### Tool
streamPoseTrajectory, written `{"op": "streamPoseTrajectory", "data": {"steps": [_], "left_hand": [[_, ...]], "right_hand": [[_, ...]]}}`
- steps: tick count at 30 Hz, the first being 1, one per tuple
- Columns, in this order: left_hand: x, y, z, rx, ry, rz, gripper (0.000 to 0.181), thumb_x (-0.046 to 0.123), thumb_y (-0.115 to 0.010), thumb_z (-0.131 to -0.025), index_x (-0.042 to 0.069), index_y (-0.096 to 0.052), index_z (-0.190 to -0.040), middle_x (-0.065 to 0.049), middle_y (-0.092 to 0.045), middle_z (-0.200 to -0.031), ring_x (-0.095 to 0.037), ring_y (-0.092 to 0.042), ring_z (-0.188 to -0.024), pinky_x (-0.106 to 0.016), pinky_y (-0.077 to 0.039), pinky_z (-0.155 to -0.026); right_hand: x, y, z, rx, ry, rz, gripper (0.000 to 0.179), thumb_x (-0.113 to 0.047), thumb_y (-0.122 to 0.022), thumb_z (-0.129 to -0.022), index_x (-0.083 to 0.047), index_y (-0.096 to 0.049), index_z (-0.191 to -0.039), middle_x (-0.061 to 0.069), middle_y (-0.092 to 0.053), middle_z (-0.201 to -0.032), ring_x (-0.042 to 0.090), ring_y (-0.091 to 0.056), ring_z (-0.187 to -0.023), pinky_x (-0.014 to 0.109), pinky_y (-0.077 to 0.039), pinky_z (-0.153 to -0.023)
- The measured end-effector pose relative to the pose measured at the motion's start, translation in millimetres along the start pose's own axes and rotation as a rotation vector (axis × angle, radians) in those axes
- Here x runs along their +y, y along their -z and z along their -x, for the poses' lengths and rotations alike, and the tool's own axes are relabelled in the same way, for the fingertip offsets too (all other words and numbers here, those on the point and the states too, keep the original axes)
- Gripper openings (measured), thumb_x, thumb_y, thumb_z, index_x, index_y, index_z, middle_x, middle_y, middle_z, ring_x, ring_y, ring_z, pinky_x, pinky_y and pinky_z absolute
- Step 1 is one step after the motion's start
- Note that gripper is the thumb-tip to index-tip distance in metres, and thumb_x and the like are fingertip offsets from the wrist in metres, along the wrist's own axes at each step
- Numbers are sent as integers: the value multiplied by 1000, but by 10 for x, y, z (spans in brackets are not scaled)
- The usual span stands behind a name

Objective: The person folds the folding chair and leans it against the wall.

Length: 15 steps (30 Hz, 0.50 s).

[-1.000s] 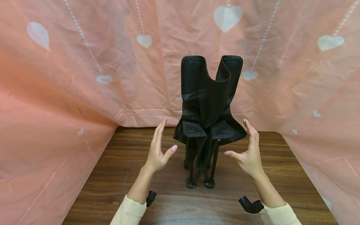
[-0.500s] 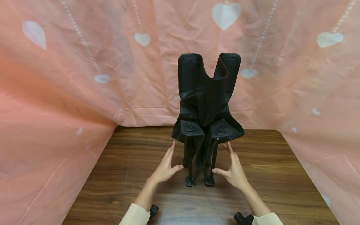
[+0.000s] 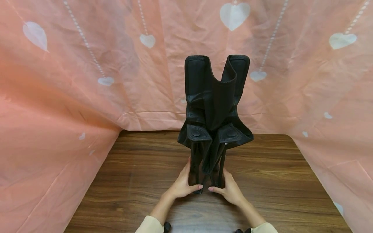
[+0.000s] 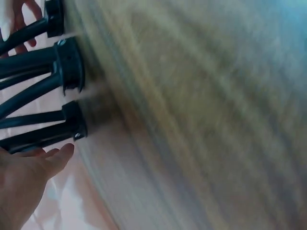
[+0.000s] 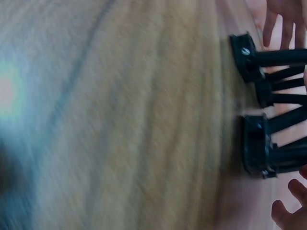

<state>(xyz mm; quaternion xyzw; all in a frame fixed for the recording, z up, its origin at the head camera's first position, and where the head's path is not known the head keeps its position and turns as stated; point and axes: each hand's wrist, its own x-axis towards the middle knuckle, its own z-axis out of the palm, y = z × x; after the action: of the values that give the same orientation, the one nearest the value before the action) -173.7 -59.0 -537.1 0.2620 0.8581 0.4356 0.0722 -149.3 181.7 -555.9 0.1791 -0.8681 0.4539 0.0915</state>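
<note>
A black folding camp chair (image 3: 220,103) stands half folded and upright on the wooden table, its fabric seat and back bunched together. My left hand (image 3: 180,187) is at the lower left legs, thumb in front and fingers along the outer side. Mirroring it, my right hand (image 3: 231,191) is at the lower right legs with its thumb pointing inward. Neither hand visibly closes round a leg. In the left wrist view, the chair feet (image 4: 71,67) rest on the table beside the left fingertips. The right wrist view shows a chair foot (image 5: 255,146) above the right fingers.
The wood-grain table (image 3: 140,168) extends on both sides of the chair. Behind it and along the sides hangs a pink cloth (image 3: 163,81) with white hearts. Black wrist mounts (image 3: 167,227) show near the cream sleeves (image 3: 150,225).
Both hands have moved down and inward, from apart beside the seat to the lower legs of the chair. The chair has stayed in place; the head view has shifted slightly.
</note>
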Motion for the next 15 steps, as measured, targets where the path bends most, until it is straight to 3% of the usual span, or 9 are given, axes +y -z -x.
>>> {"op": "streamPoseTrajectory", "data": {"steps": [3, 8, 15], "left_hand": [[-37, -85, -8, 22, -1, -1, 118, 35, -76, -83, 5, 15, -153, -18, 2, -163, -38, -13, -149, -59, -24, -117], [-88, -197, -11, 52, -16, 3, 126, 28, -80, -80, 8, 22, -152, -18, 2, -163, -37, -14, -149, -58, -25, -117], [-129, -262, -6, 89, 12, 8, 130, 25, -82, -77, 15, 23, -152, -18, -4, -163, -36, -19, -148, -56, -29, -116]], "right_hand": [[26, -80, 0, 28, 9, 20, 99, -24, -83, -76, -9, -24, -153, 19, -45, -147, 41, -49, -130, 60, -42, -102], [58, -165, 32, 40, -59, 22, 104, -22, -79, -80, -12, -9, -157, 23, -29, -156, 44, -36, -139, 64, -34, -109], [74, -214, 72, 66, -85, 63, 93, -22, -76, -84, -1, -17, -153, 27, -36, -151, 45, -41, -135, 62, -38, -106]]}}
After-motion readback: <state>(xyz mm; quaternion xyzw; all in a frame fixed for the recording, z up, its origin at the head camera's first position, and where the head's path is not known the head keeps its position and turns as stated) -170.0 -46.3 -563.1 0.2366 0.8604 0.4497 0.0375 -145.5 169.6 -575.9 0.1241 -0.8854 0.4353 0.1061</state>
